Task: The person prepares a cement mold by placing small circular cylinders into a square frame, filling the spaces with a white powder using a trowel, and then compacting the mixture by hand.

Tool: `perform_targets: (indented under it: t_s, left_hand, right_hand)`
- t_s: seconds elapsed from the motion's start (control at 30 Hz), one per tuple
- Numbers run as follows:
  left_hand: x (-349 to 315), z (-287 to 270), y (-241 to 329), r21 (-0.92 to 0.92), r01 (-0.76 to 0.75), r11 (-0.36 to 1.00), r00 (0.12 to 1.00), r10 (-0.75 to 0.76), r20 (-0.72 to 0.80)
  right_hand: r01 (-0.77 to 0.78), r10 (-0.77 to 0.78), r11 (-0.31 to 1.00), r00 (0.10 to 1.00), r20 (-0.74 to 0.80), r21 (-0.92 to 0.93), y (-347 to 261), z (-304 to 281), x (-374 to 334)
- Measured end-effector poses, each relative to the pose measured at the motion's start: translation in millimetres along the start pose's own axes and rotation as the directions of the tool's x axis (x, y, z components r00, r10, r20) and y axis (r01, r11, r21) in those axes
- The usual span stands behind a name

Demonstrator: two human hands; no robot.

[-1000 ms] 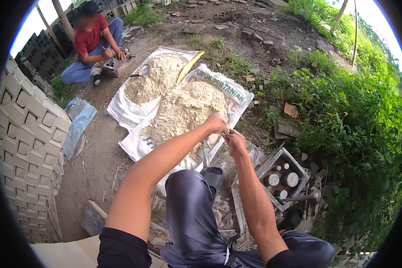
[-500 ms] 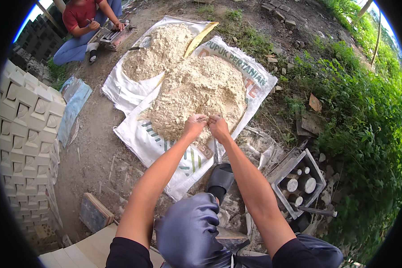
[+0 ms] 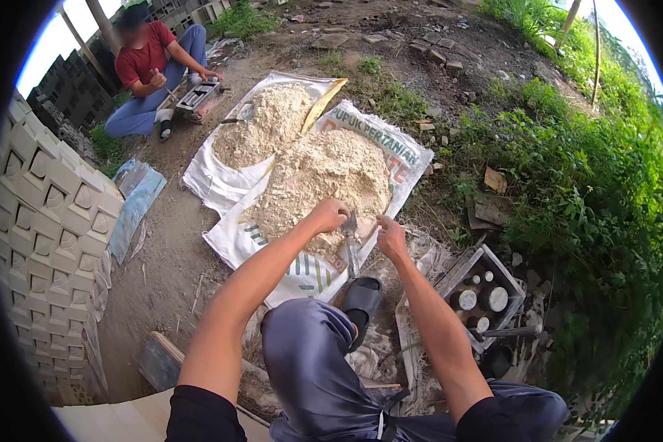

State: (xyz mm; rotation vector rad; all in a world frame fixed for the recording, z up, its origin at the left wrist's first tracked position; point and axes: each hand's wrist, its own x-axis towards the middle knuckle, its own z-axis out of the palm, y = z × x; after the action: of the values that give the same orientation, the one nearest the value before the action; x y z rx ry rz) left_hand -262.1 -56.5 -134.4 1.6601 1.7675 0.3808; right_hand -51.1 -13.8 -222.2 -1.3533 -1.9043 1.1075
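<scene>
A broad heap of pale, crumbly powder (image 3: 324,166) lies on a white woven sack (image 3: 232,247) on the ground before me. Over the heap's near edge is my left hand (image 3: 331,214), its fingers curled together; anything inside them is hidden. My right hand (image 3: 391,237) is a little to the right, by the sack's edge, fingers bent in and tips close together, and I cannot make out anything in them. Between the hands a trowel-like metal tool (image 3: 351,247) rests with its head at the powder and its handle toward my sandal (image 3: 362,300). Neither hand visibly grips it.
A grey box-shaped mould with round cores (image 3: 486,295) stands at right, a bar across its near side. Stacked pale blocks (image 3: 55,221) rise at left. Far left, a person in a red shirt (image 3: 151,55) crouches over a similar mould (image 3: 197,96). Green plants (image 3: 574,199) grow at right.
My hands, close together over the powder before, have moved apart, the right one toward the sack's right edge. The tool between them now shows more. The view has tilted up, revealing more of the other person.
</scene>
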Motion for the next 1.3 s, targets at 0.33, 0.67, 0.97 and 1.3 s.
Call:
perform_targets:
  t_s: [0.33, 0.67, 0.97, 1.3]
  left_hand:
    - [-21.7, -22.4, 198.0, 0.761, -0.249, 0.600, 0.964, 0.077, 0.255]
    - [-44.0, 40.8, 349.6, 0.597, -0.548, 0.586, 0.836, 0.400, 0.375]
    - [-4.0, 158.4, 293.9, 0.418, -0.398, 0.816, 0.898, 0.253, 0.361]
    - [48.9, 247.9, 221.3, 0.132, 0.129, 0.983, 0.945, -0.162, 0.283]
  right_hand:
    - [-0.008, -0.021, 0.931, 0.997, -0.074, -0.365, -19.8, -223.3, -85.4]
    - [-0.272, 0.166, 0.583, 0.962, -0.215, -0.766, -38.5, -385.5, -157.6]
    - [-0.631, 0.462, 0.770, 0.450, -0.764, 0.094, 75.9, -396.9, -256.3]
    - [-0.718, 0.855, 0.439, 0.518, -0.007, 0.540, 190.3, -290.0, -313.1]
